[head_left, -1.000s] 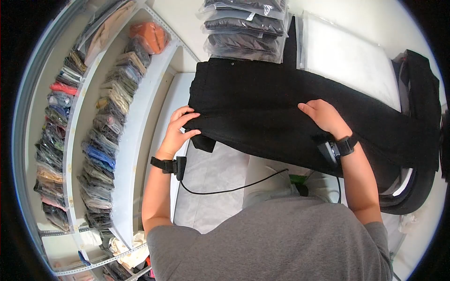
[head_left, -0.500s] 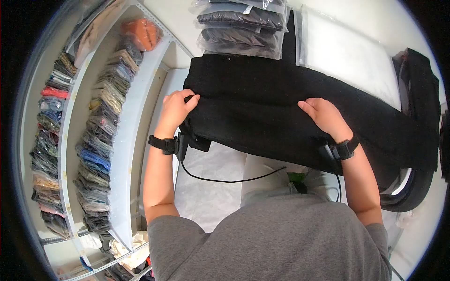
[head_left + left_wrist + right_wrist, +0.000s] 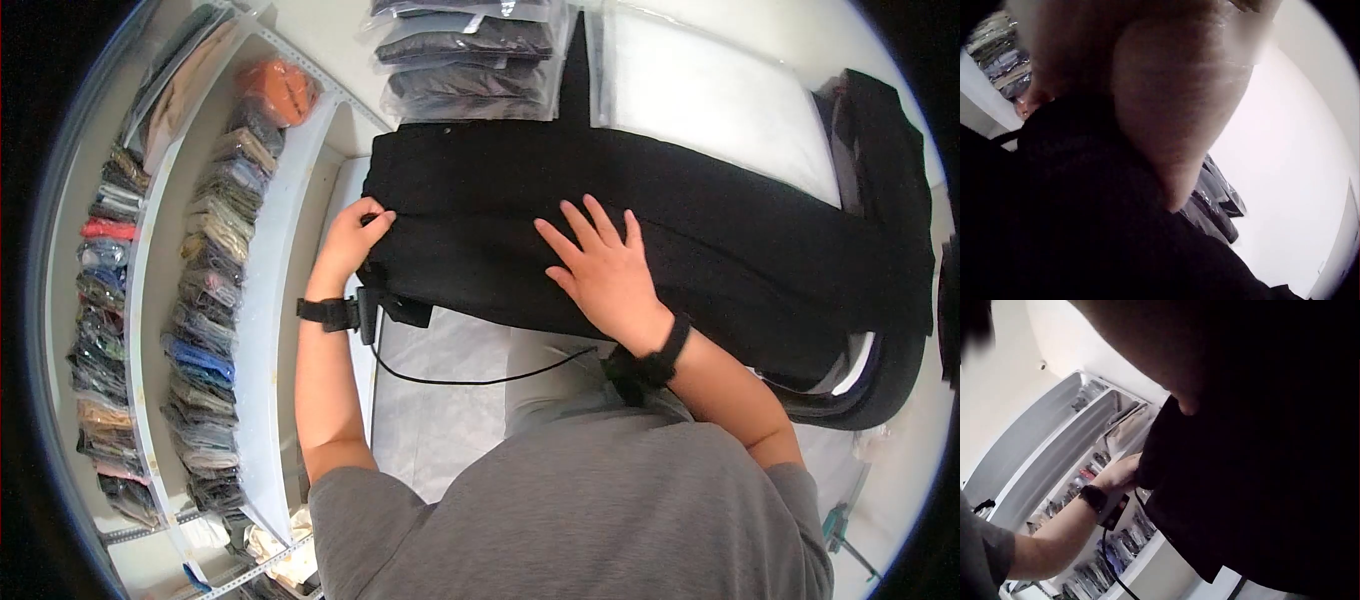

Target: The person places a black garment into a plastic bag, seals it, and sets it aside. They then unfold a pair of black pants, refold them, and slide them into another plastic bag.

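A: Where is the black garment (image 3: 710, 240)?

B: Across the middle of the head view, from left of centre out towards the right edge, where dark cloth droops in a curve.

A: What about the left hand (image 3: 350, 240)?

B: It grips the garment's left end, the thumb and forefinger pinching the cloth at the edge. In the left wrist view the thumb lies against the dark fabric. I'd say the pinch is there to stop that end slipping.

A: And the right hand (image 3: 607, 275)?

B: Just right of centre, its 5 fingers spread wide over the cloth and gripping nothing. It looks laid flat; how hard it presses, I can't tell. Spread like that, it probably shares its weight over a broad patch, so the fabric creases less.

A: Why set the 2 hands well apart?

B: Likely to steady the stretch of cloth between them.

A: What's around the garment?

B: At top centre, a stack of bagged clothes (image 3: 470, 65); right of that, a flat white plastic pile (image 3: 710, 105). Both sit along its upper edge, perhaps to leave the near side for the hands. Down the left, shelves (image 3: 275, 300) hold 2 rows of bagged items, packed close, presumably to save room.
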### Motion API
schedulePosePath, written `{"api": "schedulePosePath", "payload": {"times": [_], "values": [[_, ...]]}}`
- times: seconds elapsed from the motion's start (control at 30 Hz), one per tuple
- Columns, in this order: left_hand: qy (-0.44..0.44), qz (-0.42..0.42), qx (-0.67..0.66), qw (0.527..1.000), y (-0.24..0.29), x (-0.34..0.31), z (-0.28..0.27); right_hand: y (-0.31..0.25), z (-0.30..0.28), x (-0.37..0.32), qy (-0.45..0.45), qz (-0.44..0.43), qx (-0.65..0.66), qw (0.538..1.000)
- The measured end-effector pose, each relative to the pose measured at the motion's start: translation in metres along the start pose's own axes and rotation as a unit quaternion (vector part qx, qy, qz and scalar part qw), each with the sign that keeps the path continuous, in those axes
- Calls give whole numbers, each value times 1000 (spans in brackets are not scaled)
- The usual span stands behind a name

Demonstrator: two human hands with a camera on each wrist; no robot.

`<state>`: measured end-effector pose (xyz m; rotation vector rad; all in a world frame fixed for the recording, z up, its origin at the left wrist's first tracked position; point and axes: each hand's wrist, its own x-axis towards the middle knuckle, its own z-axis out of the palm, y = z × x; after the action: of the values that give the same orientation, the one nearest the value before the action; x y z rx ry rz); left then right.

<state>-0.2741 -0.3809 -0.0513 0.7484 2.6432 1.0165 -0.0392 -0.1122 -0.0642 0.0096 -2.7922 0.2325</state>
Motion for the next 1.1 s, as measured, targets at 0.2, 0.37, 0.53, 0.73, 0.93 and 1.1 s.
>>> {"api": "schedulePosePath", "payload": {"times": [0.2,0.37,0.53,0.73,0.93,1.1], "values": [[155,79,156,972,9,-23,0,13,8,0,-2,-32,2,999],[104,217,122,963,133,-74,79,14,12,-1,30,-28,39,998],[-70,280,-21,957,168,-78,160,25,18,-4,3,-42,48,998],[-53,242,154,956,189,-76,184,87,-24,-47,-83,-33,233,968],[-2,199,285,938,205,-74,191,196,-139,-156,79,210,175,959],[-9,193,292,937,205,-72,193,343,-189,-276,554,545,139,614]]}}
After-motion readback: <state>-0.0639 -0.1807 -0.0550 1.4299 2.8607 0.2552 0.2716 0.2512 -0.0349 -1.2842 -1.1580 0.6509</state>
